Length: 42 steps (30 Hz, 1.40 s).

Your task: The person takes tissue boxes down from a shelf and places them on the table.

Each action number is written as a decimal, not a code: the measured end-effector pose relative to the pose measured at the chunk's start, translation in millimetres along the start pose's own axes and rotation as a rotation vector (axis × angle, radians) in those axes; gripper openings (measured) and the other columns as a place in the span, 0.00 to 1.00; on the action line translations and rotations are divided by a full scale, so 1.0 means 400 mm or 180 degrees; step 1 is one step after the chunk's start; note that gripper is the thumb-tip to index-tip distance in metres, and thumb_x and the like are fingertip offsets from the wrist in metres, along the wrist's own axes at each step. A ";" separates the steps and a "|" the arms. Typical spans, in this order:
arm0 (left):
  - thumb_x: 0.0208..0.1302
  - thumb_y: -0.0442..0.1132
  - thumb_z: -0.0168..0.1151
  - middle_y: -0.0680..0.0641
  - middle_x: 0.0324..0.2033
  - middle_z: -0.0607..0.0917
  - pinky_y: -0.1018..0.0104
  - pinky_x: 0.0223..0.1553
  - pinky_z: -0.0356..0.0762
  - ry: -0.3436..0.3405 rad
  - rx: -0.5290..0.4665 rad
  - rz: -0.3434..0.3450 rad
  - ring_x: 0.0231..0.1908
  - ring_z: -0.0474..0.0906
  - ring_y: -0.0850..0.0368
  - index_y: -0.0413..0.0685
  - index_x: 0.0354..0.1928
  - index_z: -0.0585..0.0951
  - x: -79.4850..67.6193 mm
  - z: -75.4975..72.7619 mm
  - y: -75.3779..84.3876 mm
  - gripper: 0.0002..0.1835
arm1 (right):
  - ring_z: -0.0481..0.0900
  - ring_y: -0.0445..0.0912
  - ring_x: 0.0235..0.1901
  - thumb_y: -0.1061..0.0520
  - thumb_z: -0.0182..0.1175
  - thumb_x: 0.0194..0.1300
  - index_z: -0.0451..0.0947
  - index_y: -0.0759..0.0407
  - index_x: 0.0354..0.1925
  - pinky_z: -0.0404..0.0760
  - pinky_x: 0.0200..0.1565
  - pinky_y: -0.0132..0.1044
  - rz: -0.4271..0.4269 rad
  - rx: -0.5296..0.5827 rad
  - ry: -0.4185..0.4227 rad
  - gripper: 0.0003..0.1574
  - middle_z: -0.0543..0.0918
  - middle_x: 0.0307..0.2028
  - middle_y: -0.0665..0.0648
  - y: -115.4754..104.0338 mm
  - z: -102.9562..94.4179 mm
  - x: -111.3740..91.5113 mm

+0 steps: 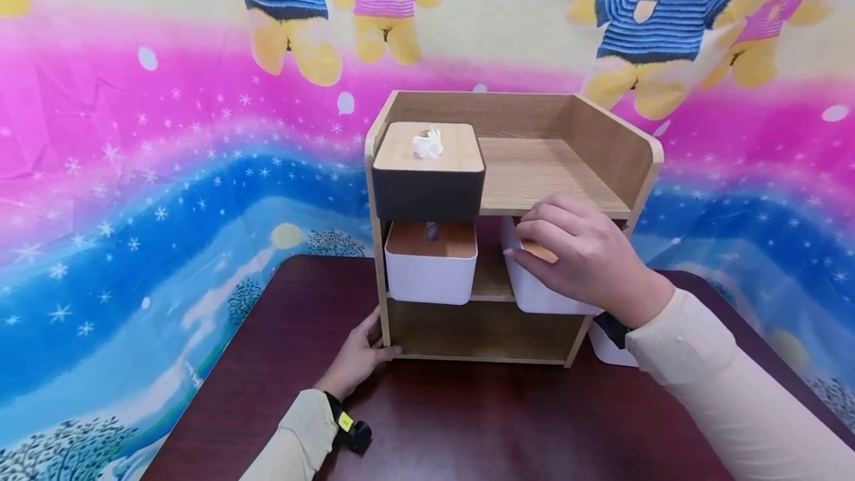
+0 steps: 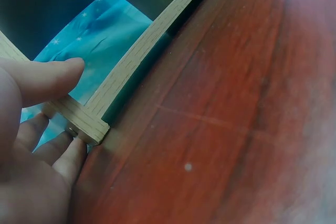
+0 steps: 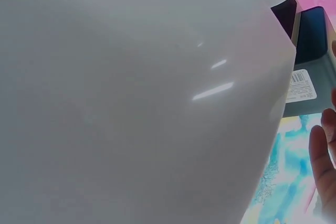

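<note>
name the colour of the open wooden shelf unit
Light brown shelf unit, clearest in the head view.

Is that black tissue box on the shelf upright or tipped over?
Upright. The black tissue box has its wooden lid facing up, with white tissue poking out.

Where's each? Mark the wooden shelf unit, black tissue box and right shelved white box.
Wooden shelf unit (image 1: 534,171): head view, bare top board.
Black tissue box (image 1: 429,193): head view, front wall.
Right shelved white box (image 1: 542,297): head view, lower front.
</note>
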<state>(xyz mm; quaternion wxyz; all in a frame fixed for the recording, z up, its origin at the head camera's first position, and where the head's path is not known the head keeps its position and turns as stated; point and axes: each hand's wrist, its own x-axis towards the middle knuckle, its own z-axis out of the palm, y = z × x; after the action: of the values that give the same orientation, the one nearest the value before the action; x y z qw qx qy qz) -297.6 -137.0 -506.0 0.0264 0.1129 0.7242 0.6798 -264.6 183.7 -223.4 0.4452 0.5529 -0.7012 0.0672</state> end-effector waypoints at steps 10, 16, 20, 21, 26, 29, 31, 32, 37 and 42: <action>0.56 0.22 0.66 0.43 0.72 0.59 0.53 0.53 0.75 -0.0002 0.0004 -0.0032 0.66 0.61 0.39 0.66 0.76 0.55 -0.003 0.000 0.003 0.51 | 0.78 0.49 0.35 0.44 0.58 0.68 0.81 0.62 0.41 0.81 0.36 0.43 0.0066 0.0100 0.0044 0.22 0.83 0.36 0.57 0.011 0.016 0.014; 0.55 0.22 0.67 0.44 0.72 0.59 0.53 0.54 0.74 -0.0001 -0.0035 -0.0006 0.67 0.60 0.39 0.65 0.75 0.55 0.000 0.000 0.007 0.52 | 0.79 0.50 0.39 0.41 0.57 0.69 0.80 0.64 0.46 0.82 0.40 0.45 0.0163 0.0078 0.0004 0.26 0.82 0.40 0.59 0.015 0.021 0.017; 0.55 0.22 0.66 0.44 0.72 0.59 0.54 0.53 0.74 -0.0016 -0.0050 -0.0007 0.67 0.60 0.39 0.66 0.75 0.55 -0.001 0.001 0.007 0.51 | 0.80 0.52 0.41 0.41 0.57 0.68 0.77 0.65 0.49 0.82 0.44 0.47 0.0211 0.0025 0.0087 0.28 0.81 0.43 0.61 0.016 0.029 0.020; 0.55 0.22 0.66 0.44 0.72 0.59 0.54 0.53 0.74 -0.0025 -0.0054 -0.0009 0.67 0.60 0.39 0.66 0.76 0.55 -0.001 0.001 0.006 0.51 | 0.80 0.53 0.41 0.41 0.57 0.68 0.77 0.65 0.50 0.81 0.44 0.47 0.0225 0.0018 0.0120 0.29 0.81 0.44 0.62 0.017 0.031 0.021; 0.56 0.22 0.65 0.44 0.72 0.58 0.54 0.53 0.75 -0.0044 -0.0054 -0.0022 0.67 0.60 0.39 0.66 0.76 0.54 0.000 0.000 0.003 0.51 | 0.79 0.55 0.44 0.41 0.58 0.68 0.74 0.66 0.55 0.81 0.46 0.49 0.0281 0.0001 0.0200 0.31 0.79 0.47 0.64 0.024 0.041 0.024; 0.56 0.21 0.65 0.44 0.73 0.57 0.53 0.53 0.74 -0.0047 -0.0069 -0.0037 0.67 0.59 0.39 0.65 0.76 0.54 0.001 0.001 0.004 0.52 | 0.78 0.56 0.47 0.42 0.61 0.65 0.73 0.65 0.57 0.80 0.47 0.50 0.0318 -0.0047 0.0130 0.33 0.78 0.49 0.65 0.030 0.043 0.026; 0.55 0.20 0.65 0.43 0.73 0.56 0.53 0.53 0.74 -0.0057 -0.0081 -0.0052 0.67 0.58 0.37 0.62 0.77 0.53 -0.001 0.002 0.009 0.52 | 0.77 0.57 0.50 0.44 0.67 0.61 0.71 0.65 0.59 0.79 0.49 0.50 0.0339 -0.0089 0.0083 0.37 0.76 0.52 0.66 0.034 0.044 0.028; 0.55 0.20 0.65 0.42 0.73 0.56 0.52 0.53 0.74 -0.0057 -0.0077 -0.0066 0.67 0.58 0.37 0.61 0.77 0.52 -0.003 0.002 0.015 0.52 | 0.76 0.57 0.51 0.46 0.70 0.58 0.70 0.66 0.60 0.79 0.50 0.50 0.0348 -0.0103 0.0064 0.39 0.76 0.53 0.66 0.036 0.045 0.029; 0.55 0.20 0.64 0.39 0.72 0.57 0.51 0.54 0.73 -0.0064 -0.0043 -0.0083 0.67 0.59 0.35 0.55 0.77 0.53 -0.021 0.009 0.058 0.51 | 0.72 0.57 0.56 0.52 0.77 0.47 0.67 0.66 0.63 0.76 0.55 0.50 0.0369 -0.0140 0.0044 0.49 0.72 0.58 0.67 0.041 0.048 0.038; 0.55 0.20 0.64 0.40 0.72 0.58 0.52 0.54 0.73 -0.0072 -0.0077 -0.0053 0.67 0.59 0.36 0.57 0.77 0.54 -0.030 0.010 0.075 0.50 | 0.70 0.58 0.60 0.54 0.80 0.43 0.65 0.66 0.65 0.72 0.59 0.51 0.0399 -0.0049 0.0073 0.55 0.70 0.62 0.67 0.040 0.052 0.047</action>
<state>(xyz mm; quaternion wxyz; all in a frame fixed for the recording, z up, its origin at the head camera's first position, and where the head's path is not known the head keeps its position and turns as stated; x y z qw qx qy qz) -281.4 -133.8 -477.8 0.0416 0.1143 0.7164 0.6870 -289.5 164.2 -216.3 0.4524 0.5036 -0.7298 0.0959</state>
